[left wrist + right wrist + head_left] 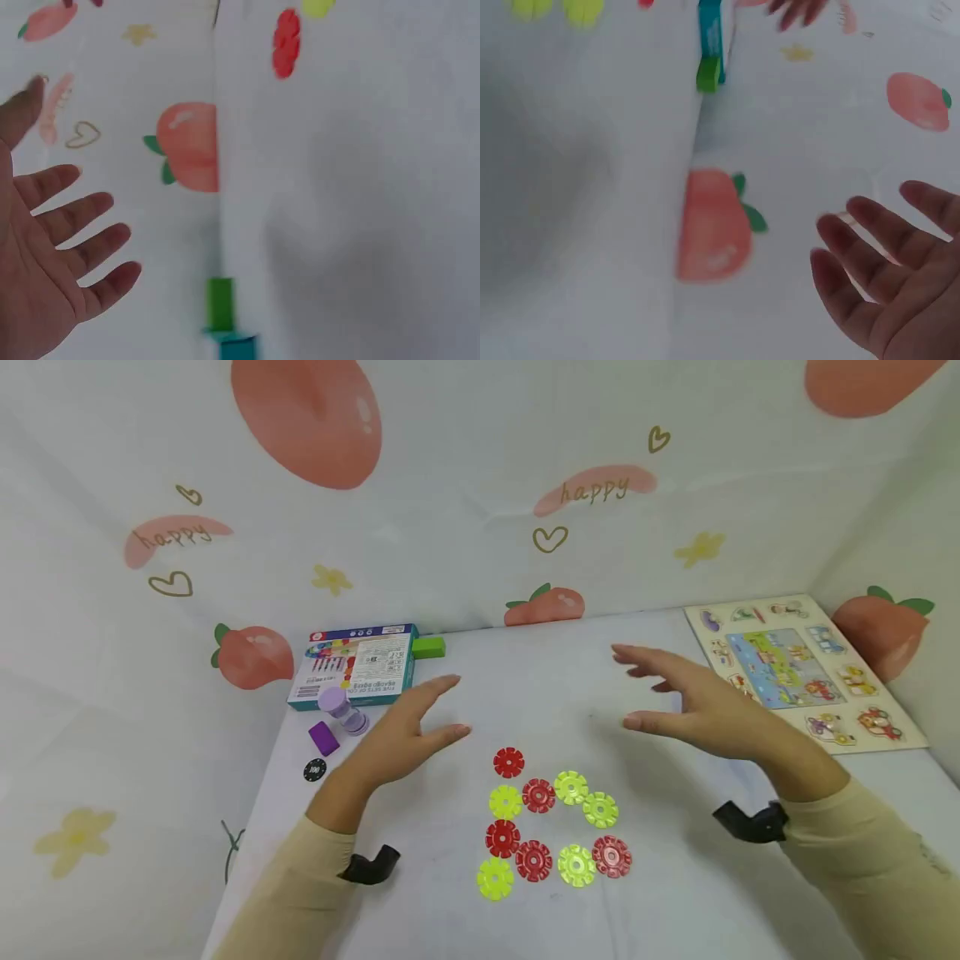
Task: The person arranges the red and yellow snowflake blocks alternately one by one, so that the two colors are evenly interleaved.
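Note:
Both hands are raised over the table, thumbs apart from the fingers, with nothing in either. My left hand (401, 735) hovers left of a group of notched plastic discs; its spread fingers (82, 214) show in the left wrist view. On the other side, my right hand (705, 710) is held above and to the right of the discs, and its fingers (870, 247) look loosely extended. Red discs (534, 861) and yellow-green discs (576, 866) lie flat on the white tablecloth (547, 693), some overlapping or edge to edge.
At the back left lie a printed box (360, 668) and a green block (428, 647). Nearer stand a purple hourglass (343, 710), a purple block (324, 738) and a black chip (315, 769) marked 100. A picture puzzle board (806, 677) lies at the right, partly behind my right hand.

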Motion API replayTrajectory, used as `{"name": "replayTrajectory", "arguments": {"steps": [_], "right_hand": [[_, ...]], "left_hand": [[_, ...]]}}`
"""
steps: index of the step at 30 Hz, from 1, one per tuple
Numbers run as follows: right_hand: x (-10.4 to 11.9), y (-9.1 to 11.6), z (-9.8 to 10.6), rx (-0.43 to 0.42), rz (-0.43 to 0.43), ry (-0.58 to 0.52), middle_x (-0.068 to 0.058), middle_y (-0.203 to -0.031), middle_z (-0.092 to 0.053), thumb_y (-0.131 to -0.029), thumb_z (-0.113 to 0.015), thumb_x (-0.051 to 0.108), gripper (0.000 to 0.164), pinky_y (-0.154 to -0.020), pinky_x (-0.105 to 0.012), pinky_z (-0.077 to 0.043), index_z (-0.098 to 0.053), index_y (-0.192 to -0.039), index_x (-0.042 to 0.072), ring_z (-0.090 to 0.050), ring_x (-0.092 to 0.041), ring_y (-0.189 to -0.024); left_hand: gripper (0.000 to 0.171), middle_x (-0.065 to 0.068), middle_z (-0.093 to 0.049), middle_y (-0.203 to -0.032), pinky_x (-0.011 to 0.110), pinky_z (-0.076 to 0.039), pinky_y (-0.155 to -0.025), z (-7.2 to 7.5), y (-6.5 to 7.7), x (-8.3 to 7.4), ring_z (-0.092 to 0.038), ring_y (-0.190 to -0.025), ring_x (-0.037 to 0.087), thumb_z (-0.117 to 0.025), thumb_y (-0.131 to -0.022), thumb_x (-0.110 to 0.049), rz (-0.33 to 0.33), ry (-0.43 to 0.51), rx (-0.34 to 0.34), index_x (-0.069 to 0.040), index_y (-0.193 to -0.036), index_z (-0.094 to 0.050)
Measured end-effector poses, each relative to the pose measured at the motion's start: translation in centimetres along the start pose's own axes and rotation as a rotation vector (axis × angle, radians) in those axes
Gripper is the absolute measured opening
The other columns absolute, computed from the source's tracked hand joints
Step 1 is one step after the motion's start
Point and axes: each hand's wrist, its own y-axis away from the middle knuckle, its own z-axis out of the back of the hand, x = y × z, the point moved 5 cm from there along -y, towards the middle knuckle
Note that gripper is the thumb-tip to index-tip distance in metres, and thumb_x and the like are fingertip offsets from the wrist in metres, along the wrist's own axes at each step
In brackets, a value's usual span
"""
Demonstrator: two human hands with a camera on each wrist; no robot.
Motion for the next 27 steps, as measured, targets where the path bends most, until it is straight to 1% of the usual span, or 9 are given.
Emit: {"name": "replayTrajectory", "arguments": {"steps": [2, 5, 8, 11, 15, 18, 21, 24, 27], "right_hand": [[-1.3, -0.1, -2.5, -0.003, 0.001, -0.121, 0.006, -0.138, -0.047, -0.085, -0.074, 0.034, 0.072, -0.091, -0.049, -0.043, -0.036, -0.146, 0.033, -0.050, -0.021, -0.118], [-3.1, -0.3, -7.0, 0.047, -0.039, -0.225, 0.001, -0.126, -0.056, -0.084, -0.074, 0.036, 0.066, -0.089, -0.047, -0.046, -0.044, -0.141, 0.025, -0.056, -0.023, -0.109], [-4.3, -0.3, -11.1, 0.134, -0.081, -0.204, 0.000, -0.119, -0.058, -0.080, -0.076, 0.042, 0.065, -0.087, -0.042, -0.048, -0.052, -0.135, 0.018, -0.056, -0.020, -0.103], [-4.9, 0.0, -13.6, 0.169, -0.074, -0.104, 0.004, -0.114, -0.054, -0.077, -0.081, 0.039, 0.058, -0.087, -0.037, -0.046, -0.059, -0.126, 0.016, -0.050, -0.014, -0.102], [-5.2, 0.2, -14.7, 0.136, -0.050, -0.046, 0.007, -0.110, -0.049, -0.074, -0.085, 0.029, 0.046, -0.089, -0.037, -0.044, -0.064, -0.114, 0.020, -0.046, -0.011, -0.103], [-5.1, 0.2, -14.5, 0.127, -0.055, -0.039, 0.009, -0.108, -0.050, -0.074, -0.084, 0.027, 0.042, -0.088, -0.037, -0.044, -0.062, -0.110, 0.020, -0.046, -0.010, -0.102], [-5.1, 0.2, -14.3, 0.130, -0.097, -0.072, 0.010, -0.102, -0.054, -0.076, -0.083, 0.027, 0.039, -0.082, -0.035, -0.046, -0.059, -0.107, 0.021, -0.048, -0.012, -0.095], [-5.2, 0.3, -14.1, 0.125, -0.163, -0.161, 0.009, -0.095, -0.058, -0.081, -0.078, 0.023, 0.031, -0.076, -0.031, -0.048, -0.059, -0.105, 0.023, -0.052, -0.014, -0.088], [-5.4, 0.4, -13.9, 0.093, -0.210, -0.243, 0.007, -0.089, -0.061, -0.087, -0.073, 0.020, 0.024, -0.068, -0.029, -0.050, -0.060, -0.106, 0.024, -0.055, -0.017, -0.080]], "left_hand": [[0.066, -0.014, -0.040, -0.145, 0.052, -0.037, -0.100, -2.4, -0.8, 1.5, -0.035, -0.132, 0.014, -0.059, -0.085, -0.062, 0.029, 0.116, 0.000, -0.044, -0.144, -0.036], [0.061, -0.009, -0.055, -0.128, 0.043, -0.043, -0.095, -6.0, -1.7, 3.4, -0.049, -0.117, 0.013, -0.063, -0.086, -0.057, 0.048, 0.190, 0.002, -0.032, -0.139, -0.048], [0.056, -0.010, -0.058, -0.113, 0.037, -0.040, -0.091, -8.7, -2.0, 4.4, -0.050, -0.104, 0.009, -0.066, -0.085, -0.053, 0.038, 0.152, -0.016, -0.026, -0.134, -0.056], [0.050, -0.014, -0.055, -0.106, 0.038, -0.032, -0.085, -10.2, -2.1, 4.4, -0.046, -0.100, 0.007, -0.070, -0.082, -0.052, 0.004, 0.052, -0.036, -0.030, -0.126, -0.061], [0.041, -0.017, -0.052, -0.101, 0.038, -0.028, -0.080, -10.8, -2.0, 4.3, -0.043, -0.098, 0.006, -0.074, -0.077, -0.053, -0.012, -0.011, -0.030, -0.035, -0.112, -0.064], [0.035, -0.020, -0.053, -0.098, 0.037, -0.027, -0.080, -10.6, -1.9, 4.2, -0.043, -0.096, 0.005, -0.078, -0.075, -0.049, 0.006, 0.005, -0.039, -0.035, -0.103, -0.064], [0.032, -0.020, -0.055, -0.094, 0.036, -0.028, -0.080, -10.4, -1.7, 4.1, -0.045, -0.092, 0.005, -0.081, -0.075, -0.043, 0.026, 0.065, -0.051, -0.034, -0.099, -0.062], [0.026, -0.016, -0.059, -0.090, 0.033, -0.038, -0.081, -10.4, -1.6, 4.2, -0.051, -0.086, 0.007, -0.079, -0.079, -0.036, 0.032, 0.175, -0.053, -0.031, -0.098, -0.062], [0.016, -0.011, -0.062, -0.088, 0.031, -0.049, -0.070, -10.1, -1.7, 4.5, -0.056, -0.079, 0.011, -0.073, -0.086, -0.034, 0.061, 0.283, -0.089, -0.028, -0.097, -0.063]]}}
